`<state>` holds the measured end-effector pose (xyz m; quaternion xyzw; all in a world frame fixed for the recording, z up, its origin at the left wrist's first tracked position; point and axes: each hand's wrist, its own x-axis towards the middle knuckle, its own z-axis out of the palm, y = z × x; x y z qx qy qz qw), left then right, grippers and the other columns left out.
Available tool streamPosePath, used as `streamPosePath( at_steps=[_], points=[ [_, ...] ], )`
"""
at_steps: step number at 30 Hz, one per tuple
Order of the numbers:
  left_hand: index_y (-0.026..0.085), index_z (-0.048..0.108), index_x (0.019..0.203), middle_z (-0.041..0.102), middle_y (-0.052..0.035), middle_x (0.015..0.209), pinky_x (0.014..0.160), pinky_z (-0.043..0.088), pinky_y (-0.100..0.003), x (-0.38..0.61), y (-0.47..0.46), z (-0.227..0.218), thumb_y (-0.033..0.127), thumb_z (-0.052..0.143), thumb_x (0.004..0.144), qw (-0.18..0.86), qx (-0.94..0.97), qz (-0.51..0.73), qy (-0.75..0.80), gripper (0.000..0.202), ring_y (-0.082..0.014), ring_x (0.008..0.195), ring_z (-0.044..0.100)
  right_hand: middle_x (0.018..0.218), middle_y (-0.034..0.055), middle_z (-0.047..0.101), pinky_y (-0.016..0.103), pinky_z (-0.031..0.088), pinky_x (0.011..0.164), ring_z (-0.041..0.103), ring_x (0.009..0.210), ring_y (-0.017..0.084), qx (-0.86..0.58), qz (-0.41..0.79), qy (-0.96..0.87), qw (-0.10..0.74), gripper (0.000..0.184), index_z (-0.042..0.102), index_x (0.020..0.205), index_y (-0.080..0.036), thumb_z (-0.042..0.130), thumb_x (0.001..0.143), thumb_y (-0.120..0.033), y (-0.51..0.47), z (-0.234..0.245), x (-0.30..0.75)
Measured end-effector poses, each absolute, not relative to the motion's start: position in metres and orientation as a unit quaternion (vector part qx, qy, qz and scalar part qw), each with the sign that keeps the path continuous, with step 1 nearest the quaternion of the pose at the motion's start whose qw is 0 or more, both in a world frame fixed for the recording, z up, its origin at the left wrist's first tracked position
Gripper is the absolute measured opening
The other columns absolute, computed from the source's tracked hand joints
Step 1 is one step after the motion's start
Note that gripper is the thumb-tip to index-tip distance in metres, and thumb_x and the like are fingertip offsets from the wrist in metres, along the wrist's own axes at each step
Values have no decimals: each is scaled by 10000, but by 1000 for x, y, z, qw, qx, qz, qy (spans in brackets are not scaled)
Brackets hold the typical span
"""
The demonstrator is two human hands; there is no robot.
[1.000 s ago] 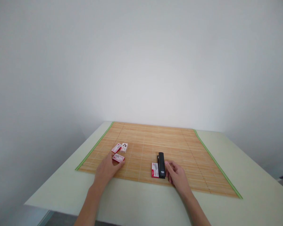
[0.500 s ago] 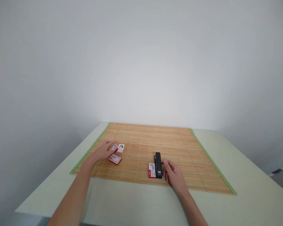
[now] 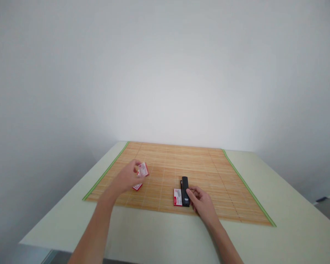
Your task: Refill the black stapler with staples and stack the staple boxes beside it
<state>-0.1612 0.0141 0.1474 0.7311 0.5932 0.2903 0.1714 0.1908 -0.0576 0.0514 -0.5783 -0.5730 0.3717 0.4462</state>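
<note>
My left hand (image 3: 128,179) is raised a little above the bamboo mat (image 3: 209,176), its fingers pinched on a small red and white staple box (image 3: 143,169). Below that hand another red and white box (image 3: 137,187) lies flat on the mat, partly hidden. My right hand (image 3: 202,202) rests on the mat with its fingertips against the right side of a black stapler (image 3: 184,186). A third red and white box (image 3: 177,197) lies flat against the stapler's left side.
The mat has green edges and covers the middle of a pale green table (image 3: 291,220). A bare white wall stands behind the table. The table's near edge runs below my forearms.
My left hand reached to the far boxes, closed on one and lifted it off the mat. My right hand stayed beside the stapler.
</note>
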Motion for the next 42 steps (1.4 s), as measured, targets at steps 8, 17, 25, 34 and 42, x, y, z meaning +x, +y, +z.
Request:
streamPosePath(
  at_steps=[8,17,25,34,42],
  points=[
    [273,637,1216,658,-70,1212,993,470,-412,-49,-30,101,389,820,681,239,836,254,423,578,-288,1120,606,556,-14,581,246,375,453,509,461,138,-565,348,-593,455,586,711,1028,-158,588,869,-709,-57,52,190],
    [296,616,1293,641,-69,1298,1066,424,-438,-40,-28,86,429,874,674,279,831,275,396,684,-303,1201,569,539,-8,615,225,354,389,478,391,116,-546,425,-571,441,588,687,1005,-153,565,878,-714,-58,47,190],
    [286,554,1365,592,-90,1354,1069,423,-433,-70,-25,86,582,733,809,204,785,334,480,655,-288,1242,547,554,2,638,221,364,385,496,392,120,-552,418,-573,439,585,691,1046,-150,570,885,-700,-58,46,191],
    [199,621,1222,598,-119,1224,1061,390,-521,-188,-19,56,655,668,768,16,642,279,714,645,-369,1189,526,561,-2,630,224,366,400,477,399,112,-560,396,-580,439,548,697,1032,-155,581,898,-674,-56,43,192],
    [271,609,1274,597,-69,1296,1047,463,-415,-98,-27,91,510,790,752,202,786,347,470,602,-273,1180,582,564,-7,620,225,344,392,463,402,110,-549,408,-585,436,542,698,1035,-159,575,904,-670,-56,43,192]
  ],
)
